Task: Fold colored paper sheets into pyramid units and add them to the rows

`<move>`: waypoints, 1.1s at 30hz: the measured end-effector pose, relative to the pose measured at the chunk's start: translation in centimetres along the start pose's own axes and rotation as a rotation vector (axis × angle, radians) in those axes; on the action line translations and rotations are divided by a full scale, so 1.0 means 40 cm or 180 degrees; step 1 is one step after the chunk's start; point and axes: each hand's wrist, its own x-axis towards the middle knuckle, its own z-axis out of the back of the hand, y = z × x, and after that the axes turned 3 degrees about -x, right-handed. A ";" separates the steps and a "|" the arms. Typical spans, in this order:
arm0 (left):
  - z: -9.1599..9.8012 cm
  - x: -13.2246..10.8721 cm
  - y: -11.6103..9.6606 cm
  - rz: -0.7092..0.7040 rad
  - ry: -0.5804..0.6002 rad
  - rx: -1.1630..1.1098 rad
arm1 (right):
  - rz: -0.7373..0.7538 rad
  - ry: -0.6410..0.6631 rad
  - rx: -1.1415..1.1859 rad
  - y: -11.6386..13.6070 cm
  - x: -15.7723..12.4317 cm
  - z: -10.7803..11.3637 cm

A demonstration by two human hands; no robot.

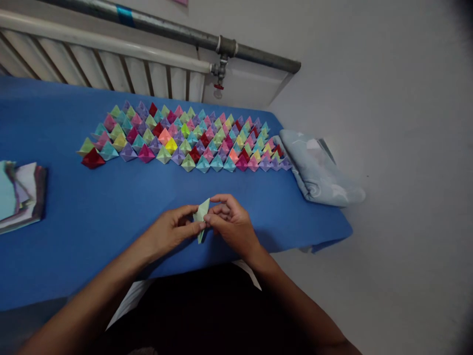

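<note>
A pale green folded paper (201,211) is held up between both hands, above the blue cloth near the table's front edge. My left hand (176,226) pinches its left side, the thumb low and the fingers partly behind it. On the right, my right hand (231,220) grips the paper's edge with thumb and index finger, its other fingers curled. The paper has a pointed top and narrows to a point at the bottom. Beyond the hands, rows of colourful folded paper boats (171,145) stand close together.
At the left lies a stack of paper sheets (27,195). A folded grey-blue patterned cloth (314,170) rests at the table's right end. Behind the blue-covered table (111,202) are a white radiator (111,73) and a metal pipe (177,34).
</note>
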 end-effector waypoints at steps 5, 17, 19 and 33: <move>-0.007 -0.001 -0.025 -0.0238 -0.0212 0.0039 | -0.0043 0.0049 0.0077 0.017 -0.001 0.004; -0.005 -0.004 -0.034 0.0199 0.0521 -0.0669 | -0.0135 0.0281 0.0349 0.018 0.003 0.012; -0.005 -0.004 -0.034 0.0216 0.0519 -0.0688 | -0.0136 0.0303 0.0351 0.017 0.003 0.011; -0.035 0.010 -0.006 -0.0169 -0.0392 0.0046 | 0.0185 -0.0208 -0.0573 -0.006 0.017 -0.003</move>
